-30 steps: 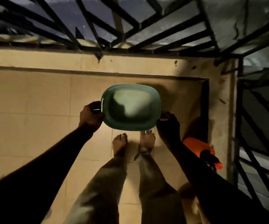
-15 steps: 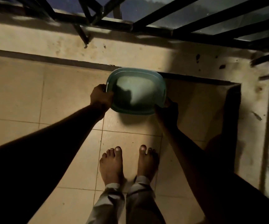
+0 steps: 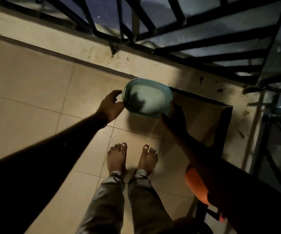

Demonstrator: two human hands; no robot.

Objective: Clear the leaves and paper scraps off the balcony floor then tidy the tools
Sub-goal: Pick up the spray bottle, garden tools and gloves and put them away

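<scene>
A pale green plastic basin [image 3: 150, 100] hangs above the tiled balcony floor [image 3: 35, 98], near the low wall, with its inside facing me and nothing visible in it. My right hand [image 3: 172, 115], dark in shadow, grips the basin's lower right rim. My left hand [image 3: 111, 106] is beside the left rim with its fingers spread and relaxed, at most brushing the edge. No leaves or paper scraps show on the tiles around me.
A black metal railing [image 3: 178, 46] tops the low plastered wall [image 3: 85, 46] ahead and on the right. An orange tool [image 3: 196, 186] lies by my right leg, partly hidden by my arm. My bare feet [image 3: 131, 157] stand on the tiles below the basin.
My left hand has let go of the basin's left rim and opened. The basin has shifted right toward the corner, held by my right hand alone.
</scene>
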